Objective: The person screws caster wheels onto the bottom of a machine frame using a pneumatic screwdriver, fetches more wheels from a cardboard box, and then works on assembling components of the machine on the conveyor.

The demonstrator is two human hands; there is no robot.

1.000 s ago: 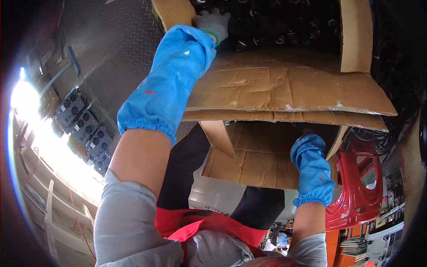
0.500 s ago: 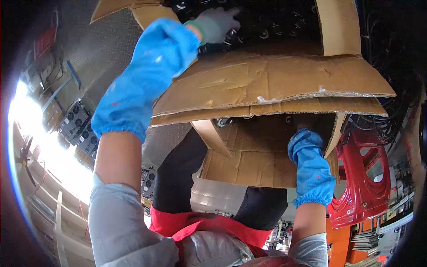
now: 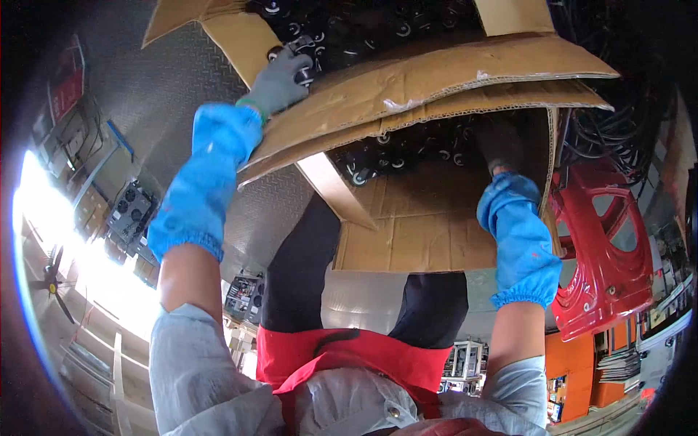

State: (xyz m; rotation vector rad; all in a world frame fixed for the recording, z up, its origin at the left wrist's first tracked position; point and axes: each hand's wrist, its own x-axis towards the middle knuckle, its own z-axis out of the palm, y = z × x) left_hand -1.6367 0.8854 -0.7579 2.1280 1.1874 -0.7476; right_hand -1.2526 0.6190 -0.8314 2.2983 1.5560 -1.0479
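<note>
Here, a caster (image 3: pixel 305 75) sits in the left fingers (image 3: pixel 294 64).

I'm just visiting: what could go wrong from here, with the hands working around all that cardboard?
The small shiny part at the left hand could slip and drop, since it sits near the cardboard edge.
The right hand is in deep shadow beside loose parts, so it might knock or scrape against one unseen.
The creased cardboard flap could perhaps snag a blue sleeve.
</note>
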